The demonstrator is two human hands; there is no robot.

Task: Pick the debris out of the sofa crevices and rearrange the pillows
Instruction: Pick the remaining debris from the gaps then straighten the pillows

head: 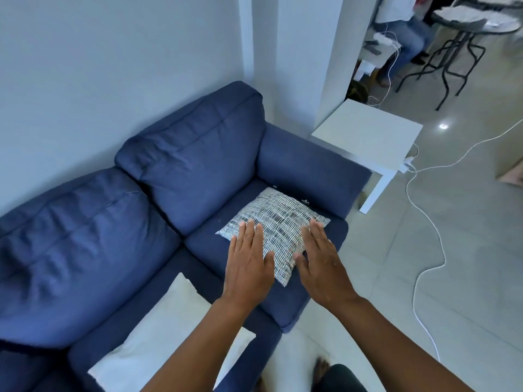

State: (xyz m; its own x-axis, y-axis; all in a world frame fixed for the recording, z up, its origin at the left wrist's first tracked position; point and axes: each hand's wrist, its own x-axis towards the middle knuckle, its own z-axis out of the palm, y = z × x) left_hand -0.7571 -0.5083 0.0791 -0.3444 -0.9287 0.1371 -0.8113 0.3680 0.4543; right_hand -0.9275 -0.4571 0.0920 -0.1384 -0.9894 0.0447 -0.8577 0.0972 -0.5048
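A blue sofa [198,171] fills the left and middle of the head view. A black-and-white striped pillow [278,213] lies flat on its right seat cushion, close to the armrest. My left hand [249,264] hovers flat over the pillow's near left part, fingers apart. My right hand [321,258] is spread over its near right edge; neither hand grips it. A plain white pillow [158,329] lies on the left seat cushion, partly under my left forearm. A small dark speck [305,201] sits in the crevice by the armrest.
A white side table [368,134] stands just past the sofa's right armrest. White cables [430,222] trail over the tiled floor to the right. A black-legged round table [464,29] and a seated person are at the far top right. My feet show at the bottom.
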